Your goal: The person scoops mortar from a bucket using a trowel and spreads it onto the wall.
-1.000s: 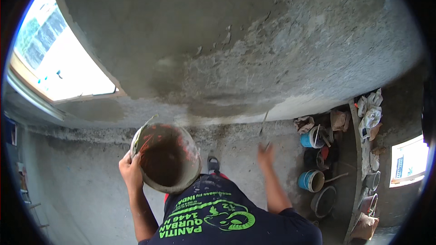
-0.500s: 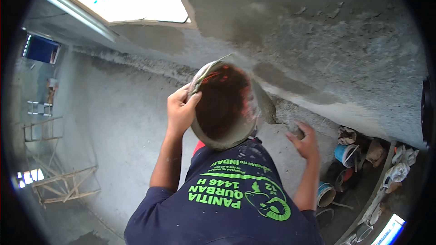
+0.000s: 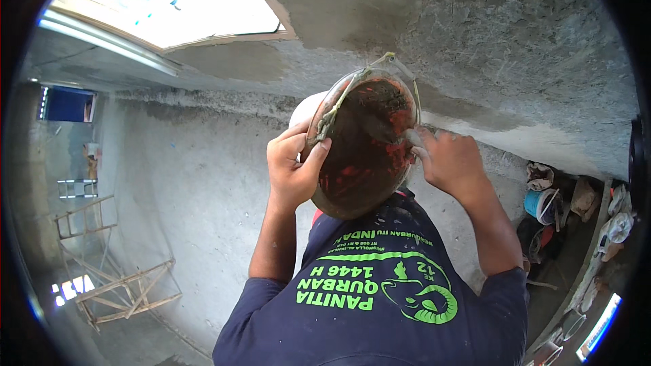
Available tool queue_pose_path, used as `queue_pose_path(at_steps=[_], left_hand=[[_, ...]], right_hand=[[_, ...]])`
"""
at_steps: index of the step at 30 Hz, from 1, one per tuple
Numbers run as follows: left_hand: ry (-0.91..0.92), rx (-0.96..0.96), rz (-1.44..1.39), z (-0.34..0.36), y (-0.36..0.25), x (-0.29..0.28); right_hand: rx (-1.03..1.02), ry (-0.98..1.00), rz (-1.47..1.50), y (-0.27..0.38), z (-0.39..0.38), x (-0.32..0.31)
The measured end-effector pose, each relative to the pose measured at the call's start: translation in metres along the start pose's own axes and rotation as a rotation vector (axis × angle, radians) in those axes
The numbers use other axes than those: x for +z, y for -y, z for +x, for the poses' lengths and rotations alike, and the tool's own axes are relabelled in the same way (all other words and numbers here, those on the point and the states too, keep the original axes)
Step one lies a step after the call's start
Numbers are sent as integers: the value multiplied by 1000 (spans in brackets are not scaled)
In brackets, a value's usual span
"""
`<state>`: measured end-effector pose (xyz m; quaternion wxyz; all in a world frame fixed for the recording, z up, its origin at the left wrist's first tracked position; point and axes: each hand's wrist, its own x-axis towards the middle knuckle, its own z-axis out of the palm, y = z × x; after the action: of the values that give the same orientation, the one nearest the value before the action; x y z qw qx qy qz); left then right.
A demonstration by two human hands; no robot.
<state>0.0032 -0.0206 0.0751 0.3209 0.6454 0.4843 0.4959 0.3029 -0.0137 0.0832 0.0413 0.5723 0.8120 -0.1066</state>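
The left hand (image 3: 293,168) holds a mortar-smeared bucket (image 3: 356,173) by the left side of its rim, thumb over the edge and fingers behind it. The bucket is in front of the torso, above the concrete floor (image 3: 210,190), its mouth turned up toward the head camera and red showing through the grey coating inside. A knotted cord handle (image 3: 329,123) arches over its far side.

The right hand (image 3: 453,163) is at the right rim, its fingers curled close together; whether they grip the edge or a tool is impossible to tell. Beyond is a rough plastered wall (image 3: 529,47). A blue pail (image 3: 540,205) stands at right, a wooden trestle (image 3: 129,289) at left.
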Motion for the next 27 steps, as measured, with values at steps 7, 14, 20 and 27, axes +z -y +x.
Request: queue_pose_path(at_steps=[7, 14, 20, 27], left_hand=[[8, 55, -18, 4, 0, 3], [43, 45, -34, 8, 3, -3], [46, -26, -11, 8, 10, -4], [29, -11, -80, 8, 18, -4]], right_hand=[[-99, 234, -47, 12, -3, 29], [180, -62, 192, 32, -1, 44], [159, 52, 331, 47, -11, 44], [193, 2, 363, 33, 1, 64]])
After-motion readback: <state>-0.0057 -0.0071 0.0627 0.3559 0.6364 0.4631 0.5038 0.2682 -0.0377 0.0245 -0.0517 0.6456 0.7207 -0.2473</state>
